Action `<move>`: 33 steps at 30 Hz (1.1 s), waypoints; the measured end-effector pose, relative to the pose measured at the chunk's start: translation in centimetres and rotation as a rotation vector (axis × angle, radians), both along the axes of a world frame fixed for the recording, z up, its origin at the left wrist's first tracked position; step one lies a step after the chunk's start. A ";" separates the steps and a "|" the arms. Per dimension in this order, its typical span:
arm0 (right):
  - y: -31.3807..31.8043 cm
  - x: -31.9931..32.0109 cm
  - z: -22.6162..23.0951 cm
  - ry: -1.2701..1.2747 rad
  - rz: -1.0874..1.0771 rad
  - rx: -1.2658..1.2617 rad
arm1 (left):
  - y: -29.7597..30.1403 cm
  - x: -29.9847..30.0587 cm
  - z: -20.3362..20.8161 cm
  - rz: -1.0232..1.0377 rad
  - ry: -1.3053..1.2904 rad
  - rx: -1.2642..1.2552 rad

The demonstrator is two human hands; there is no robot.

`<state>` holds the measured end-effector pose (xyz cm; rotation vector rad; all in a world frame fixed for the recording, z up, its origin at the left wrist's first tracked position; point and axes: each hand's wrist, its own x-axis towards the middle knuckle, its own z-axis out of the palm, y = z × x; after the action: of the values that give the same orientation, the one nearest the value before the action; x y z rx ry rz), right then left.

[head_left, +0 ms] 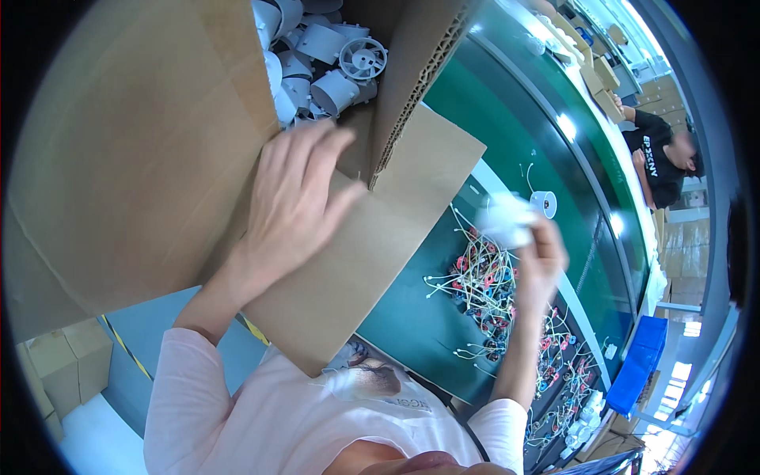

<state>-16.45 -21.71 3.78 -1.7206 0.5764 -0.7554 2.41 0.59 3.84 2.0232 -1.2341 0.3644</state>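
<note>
My left hand (291, 194) is over the near side of a large cardboard box (119, 158), above its folded-out flap (356, 261). Its fingers are spread and nothing shows in them; whether they touch the cardboard I cannot tell. Inside the box lies a heap of white round plastic housings (321, 43), one with a spoked end (363, 59). To the right, my right hand (541, 257) pinches a white plastic part (507, 219), smeared by motion. Beneath it spreads a tangled pile of small motors with wires (483, 273) in red, blue and black.
A green conveyor belt (507, 103) curves along the right, with a single white housing (544, 203) on it. White parts (584, 423) and a blue bin (638, 366) are at the lower right. Across the belt stands another person (661, 158). Cartons (70, 364) are stacked lower left.
</note>
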 end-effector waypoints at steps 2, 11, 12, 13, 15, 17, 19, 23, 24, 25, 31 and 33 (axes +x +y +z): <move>-6.8 -3.4 -1.0 0.045 -0.257 -0.248 | -1.4 1.6 -0.3 0.199 -0.349 0.235; -24.8 -12.0 -10.8 0.476 -0.637 -0.508 | -6.5 9.0 -2.6 0.431 -0.602 0.391; -24.8 -11.2 -11.2 0.482 -0.601 -0.519 | -6.5 8.7 -2.4 0.418 -0.604 0.386; -24.4 -10.2 -11.4 0.481 -0.659 -0.717 | -6.4 8.1 -2.1 0.349 -0.579 0.359; -21.6 -8.7 -9.7 0.428 -0.691 -1.084 | -6.2 6.3 -1.4 0.196 -0.542 0.291; -16.5 -7.6 -5.8 0.428 -0.538 -0.840 | -5.2 3.5 -0.5 0.164 -0.428 0.345; -11.0 -6.0 -3.1 0.518 -0.276 -0.502 | -2.5 1.1 -0.2 0.124 -0.183 0.291; -7.0 -5.7 -4.3 0.674 -0.011 -0.367 | 0.4 -1.3 -1.2 -0.055 0.316 0.189; -7.0 -5.5 -4.4 0.651 0.000 -0.488 | 0.3 -1.6 -1.4 -0.128 0.577 0.070; -7.2 -5.3 -4.7 0.606 0.020 -0.459 | 0.3 -1.7 -1.6 -0.200 0.835 -0.054; -8.2 -3.0 -4.3 0.617 0.177 -0.192 | 0.0 -0.8 -3.7 -0.431 0.958 -0.096; -8.7 -2.6 -4.1 0.703 0.230 -0.059 | 0.1 -1.0 -3.7 -0.440 1.009 -0.110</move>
<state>-19.08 -30.42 -0.34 -2.0588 0.8087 0.0190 1.45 0.68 0.14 1.4263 -0.9021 -0.7087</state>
